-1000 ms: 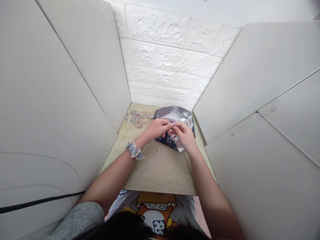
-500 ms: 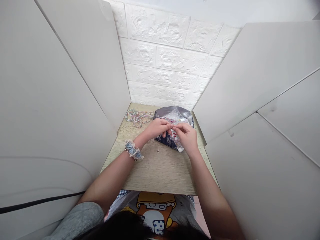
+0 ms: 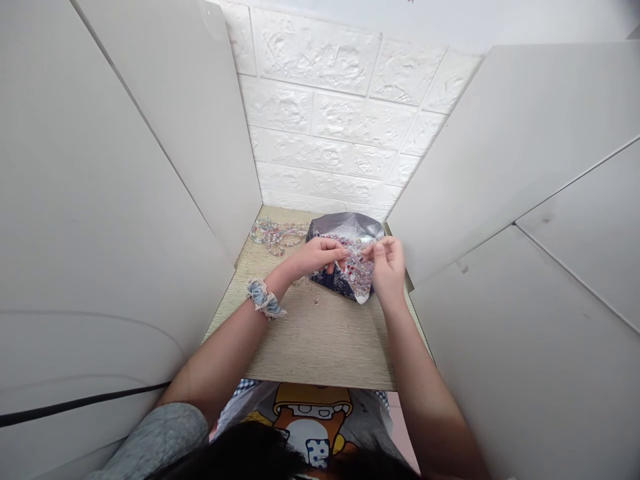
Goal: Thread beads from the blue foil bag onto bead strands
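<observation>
A silver-lined bag [image 3: 347, 221] with a dark patterned outside lies open at the back of the table, full of small pink, clear and red beads [image 3: 361, 272]. Over its left part, my left hand [image 3: 320, 255] is closed in a pinch; whatever sits between thumb and forefinger is too small to name. My right hand [image 3: 387, 265] is at the bag's right side, thumb and fingertips pressed together, slightly blurred. What it pinches cannot be made out. Strands of colourful beads [image 3: 275, 233] lie left of the bag, behind my left hand.
The wooden table [image 3: 320, 353] is narrow, hemmed in by white panels on both sides and a white brick-patterned wall [image 3: 325, 140] behind. A tiny metallic piece [image 3: 317, 301] lies on the tabletop. A blue scrunchie [image 3: 266, 299] circles my left wrist.
My right hand has moved right, away from my left hand, so the fingertips that met are now apart. More beads in the bag show between them. My left hand has barely moved.
</observation>
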Demonstrator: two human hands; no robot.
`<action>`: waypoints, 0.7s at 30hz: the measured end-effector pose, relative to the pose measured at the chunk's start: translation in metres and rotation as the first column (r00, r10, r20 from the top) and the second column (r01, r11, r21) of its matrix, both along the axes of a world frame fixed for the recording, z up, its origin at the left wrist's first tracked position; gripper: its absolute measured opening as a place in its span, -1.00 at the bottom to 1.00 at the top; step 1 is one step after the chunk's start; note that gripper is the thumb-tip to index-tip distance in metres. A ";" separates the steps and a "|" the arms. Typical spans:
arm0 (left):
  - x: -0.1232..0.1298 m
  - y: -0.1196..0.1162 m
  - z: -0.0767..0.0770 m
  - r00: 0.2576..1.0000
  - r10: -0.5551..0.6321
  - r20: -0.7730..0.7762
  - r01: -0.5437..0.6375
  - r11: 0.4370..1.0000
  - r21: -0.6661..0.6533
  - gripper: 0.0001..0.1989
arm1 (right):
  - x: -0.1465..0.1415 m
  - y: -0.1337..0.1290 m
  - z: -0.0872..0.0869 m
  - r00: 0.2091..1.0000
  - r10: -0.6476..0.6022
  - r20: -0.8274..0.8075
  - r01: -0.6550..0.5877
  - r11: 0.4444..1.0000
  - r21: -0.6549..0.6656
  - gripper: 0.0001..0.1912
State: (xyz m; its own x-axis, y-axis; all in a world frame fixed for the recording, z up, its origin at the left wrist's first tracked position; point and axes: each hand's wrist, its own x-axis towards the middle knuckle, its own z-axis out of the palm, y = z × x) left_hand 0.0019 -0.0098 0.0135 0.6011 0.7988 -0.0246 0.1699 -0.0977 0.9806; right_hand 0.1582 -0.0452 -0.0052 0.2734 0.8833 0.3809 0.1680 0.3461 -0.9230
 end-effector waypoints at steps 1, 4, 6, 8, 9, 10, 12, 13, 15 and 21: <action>-0.001 0.000 0.001 0.999 0.003 0.044 -0.002 1.000 -0.023 -0.72 | 0.003 0.001 0.000 0.993 -0.025 -0.119 0.026 1.000 0.004 -0.87; -0.005 0.000 0.004 0.964 0.009 0.267 0.021 0.994 -0.110 -0.80 | 0.014 0.005 0.002 0.905 -0.102 -0.414 0.112 0.994 0.000 -0.89; -0.009 0.000 0.006 0.903 0.026 0.429 0.045 0.987 -0.154 -0.82 | 0.020 0.006 0.003 0.822 -0.125 -0.555 0.139 0.990 -0.018 -0.90; -0.013 0.001 0.007 0.826 0.053 0.561 0.062 0.981 -0.185 -0.82 | 0.023 0.006 0.004 0.755 -0.147 -0.639 0.148 0.988 -0.052 -0.90; -0.016 0.002 0.008 0.788 0.074 0.611 0.068 0.976 -0.207 -0.81 | 0.024 0.006 0.004 0.733 -0.158 -0.662 0.152 0.986 -0.067 -0.90; -0.018 0.003 0.009 0.752 0.099 0.652 0.074 0.970 -0.233 -0.81 | 0.025 0.007 0.004 0.719 -0.168 -0.674 0.158 0.984 -0.077 -0.90; -0.023 0.004 0.011 0.693 0.159 0.703 0.069 0.956 -0.284 -0.79 | 0.025 0.007 0.004 0.710 -0.171 -0.683 0.164 0.984 -0.075 -0.89; -0.024 0.005 0.012 0.673 0.187 0.716 0.057 0.952 -0.301 -0.79 | 0.025 0.007 0.004 0.710 -0.166 -0.684 0.164 0.984 -0.068 -0.89; -0.026 0.005 0.014 0.651 0.239 0.721 0.014 0.945 -0.326 -0.82 | 0.025 0.007 0.004 0.708 -0.158 -0.688 0.159 0.985 -0.063 -0.89; -0.023 0.008 0.014 0.710 0.312 0.631 -0.158 0.944 -0.289 -0.83 | 0.022 0.005 0.004 0.748 -0.139 -0.650 0.146 0.988 -0.044 -0.91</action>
